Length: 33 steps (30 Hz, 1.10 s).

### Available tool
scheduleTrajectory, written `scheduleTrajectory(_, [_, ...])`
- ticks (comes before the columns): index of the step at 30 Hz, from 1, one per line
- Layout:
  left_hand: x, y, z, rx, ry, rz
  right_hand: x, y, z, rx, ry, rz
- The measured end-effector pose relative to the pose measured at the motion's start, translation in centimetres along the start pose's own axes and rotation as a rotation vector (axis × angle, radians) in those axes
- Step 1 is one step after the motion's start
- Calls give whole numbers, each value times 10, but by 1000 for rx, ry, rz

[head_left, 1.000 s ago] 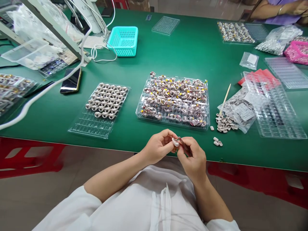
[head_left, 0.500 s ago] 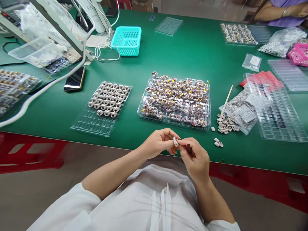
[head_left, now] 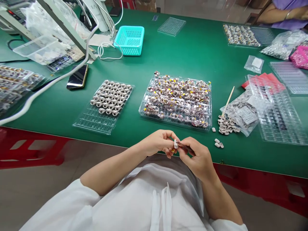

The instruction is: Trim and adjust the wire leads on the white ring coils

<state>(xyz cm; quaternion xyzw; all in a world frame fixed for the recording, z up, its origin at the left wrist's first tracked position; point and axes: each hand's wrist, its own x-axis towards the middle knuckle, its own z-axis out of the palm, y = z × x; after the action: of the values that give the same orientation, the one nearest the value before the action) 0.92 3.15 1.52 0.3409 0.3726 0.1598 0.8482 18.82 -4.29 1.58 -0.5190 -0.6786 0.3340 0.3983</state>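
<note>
Just past the table edge, in front of my body, my left hand (head_left: pixel 159 143) pinches a small white earbud-like shell (head_left: pixel 175 144). A bit of yellow shows below it. Dark tweezers (head_left: pixel 186 147) lie in the closed fingers of my right hand (head_left: pixel 197 158), their tips at the shell. Beyond my hands is a clear tray (head_left: pixel 144 113) full of similar shells with yellow bits. To its left, another clear tray (head_left: pixel 92 121) bears rows of white shells, its near part bare. A pile of loose white pieces (head_left: pixel 227 125) lies to the right.
A turquoise basket (head_left: pixel 130 51), a phone (head_left: pixel 77 77) and a white cable (head_left: pixel 48 85) are at the left. On the right lie a plastic bag of parts (head_left: pixel 240 112), a thin wooden stick (head_left: pixel 228 101) and a clear tray (head_left: pixel 284 128). Another person's arm (head_left: pixel 274 14) rests at the far right.
The tweezers now show in my right hand, pointing at the shell; before, the fingers mostly hid them. My left hand still holds the shell. The view has shifted slightly.
</note>
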Motion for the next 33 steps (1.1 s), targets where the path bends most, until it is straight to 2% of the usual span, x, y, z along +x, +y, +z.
scheduleTrajectory(6, [-1,4,1,158,15,30,0,1,0,2,-40,67])
scheduleTrajectory(14, [2,-9,4,218,178,216,0,4,5,61,3,260])
scheduleTrajectory(18, [1,-14,2,197,177,274,0,7,7,127,14,335])
scheduleTrajectory(25, [-1,-20,-6,204,117,280,0,14,11,205,86,402])
scheduleTrajectory(33, [-2,-25,-6,345,211,426,2,17,15,270,111,442])
